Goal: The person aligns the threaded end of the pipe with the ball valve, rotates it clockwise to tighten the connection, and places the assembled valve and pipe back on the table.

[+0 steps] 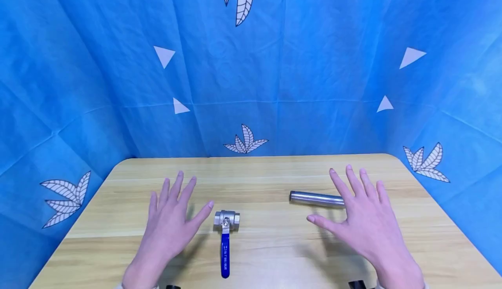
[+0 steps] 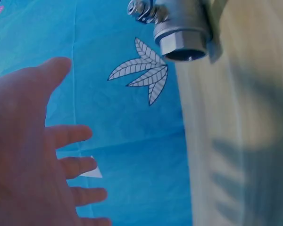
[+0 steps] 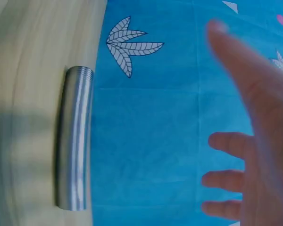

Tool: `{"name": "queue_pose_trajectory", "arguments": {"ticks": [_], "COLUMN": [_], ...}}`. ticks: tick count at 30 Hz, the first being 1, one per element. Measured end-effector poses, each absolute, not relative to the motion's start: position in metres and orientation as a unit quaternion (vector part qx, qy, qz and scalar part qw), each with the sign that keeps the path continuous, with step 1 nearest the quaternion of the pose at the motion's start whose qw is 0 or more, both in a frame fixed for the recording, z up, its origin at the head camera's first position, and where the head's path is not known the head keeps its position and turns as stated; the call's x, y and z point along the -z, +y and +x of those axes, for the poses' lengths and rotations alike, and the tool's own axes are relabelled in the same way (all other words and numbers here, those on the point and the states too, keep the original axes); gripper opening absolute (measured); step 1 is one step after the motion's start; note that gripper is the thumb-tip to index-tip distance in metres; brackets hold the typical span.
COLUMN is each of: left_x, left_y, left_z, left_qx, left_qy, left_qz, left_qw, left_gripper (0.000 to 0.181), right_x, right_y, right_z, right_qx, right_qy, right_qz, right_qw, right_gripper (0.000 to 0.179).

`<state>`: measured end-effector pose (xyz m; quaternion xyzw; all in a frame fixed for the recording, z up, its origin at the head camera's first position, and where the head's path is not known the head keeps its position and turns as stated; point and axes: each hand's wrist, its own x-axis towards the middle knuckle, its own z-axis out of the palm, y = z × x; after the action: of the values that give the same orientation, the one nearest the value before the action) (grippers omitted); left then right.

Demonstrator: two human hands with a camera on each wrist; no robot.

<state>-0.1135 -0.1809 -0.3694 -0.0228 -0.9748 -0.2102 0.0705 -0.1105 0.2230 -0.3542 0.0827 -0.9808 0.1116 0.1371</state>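
A ball valve (image 1: 226,220) with a metal body and a long blue lever handle (image 1: 225,254) lies left of the table's middle. Just left of it my left hand (image 1: 168,226) hovers over the wood, fingers spread, holding nothing; the left wrist view shows the valve's hexagonal end (image 2: 181,44) beyond the thumb. A shiny metal pipe (image 1: 315,198) lies on the right side, and its threaded end (image 3: 80,73) shows in the right wrist view. My right hand (image 1: 366,223), also spread and holding nothing, hangs above the table and covers the pipe's right end in the head view.
The light wooden table (image 1: 266,254) has rounded far corners. Blue cloth (image 1: 235,71) printed with white leaves and triangles hangs behind it and along both sides. Shadows of both hands fall on the wood.
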Motion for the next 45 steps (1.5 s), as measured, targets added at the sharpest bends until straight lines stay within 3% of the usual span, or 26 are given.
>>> {"name": "queue_pose_trajectory", "arguments": {"ticks": [7, 14, 26, 37, 45], "left_x": [0.388, 0.407, 0.428, 0.437, 0.443], "left_y": [-0.179, -0.181, -0.175, -0.169, -0.167], "left_z": [-0.11, -0.11, -0.113, -0.113, -0.111], "left_qx": [0.326, 0.429, 0.585, 0.617, 0.605], "left_qy": [-0.942, -0.902, -0.81, -0.786, -0.795], "left_qz": [-0.052, -0.039, -0.012, 0.015, 0.02], "left_qw": [0.054, 0.032, -0.03, -0.042, -0.044], "left_gripper": [0.068, 0.05, 0.063, 0.061, 0.068], "right_x": [0.381, 0.411, 0.431, 0.441, 0.445], "right_y": [0.231, 0.239, 0.248, 0.256, 0.257], "right_z": [-0.125, -0.131, -0.134, -0.134, -0.129], "right_qx": [-0.164, -0.208, -0.295, -0.328, -0.341], "right_qy": [-0.97, -0.967, -0.949, -0.94, -0.937], "right_qz": [0.1, 0.069, 0.038, 0.023, 0.009], "right_qw": [0.151, 0.134, 0.104, 0.093, 0.076], "right_gripper": [0.094, 0.089, 0.083, 0.078, 0.06]}}
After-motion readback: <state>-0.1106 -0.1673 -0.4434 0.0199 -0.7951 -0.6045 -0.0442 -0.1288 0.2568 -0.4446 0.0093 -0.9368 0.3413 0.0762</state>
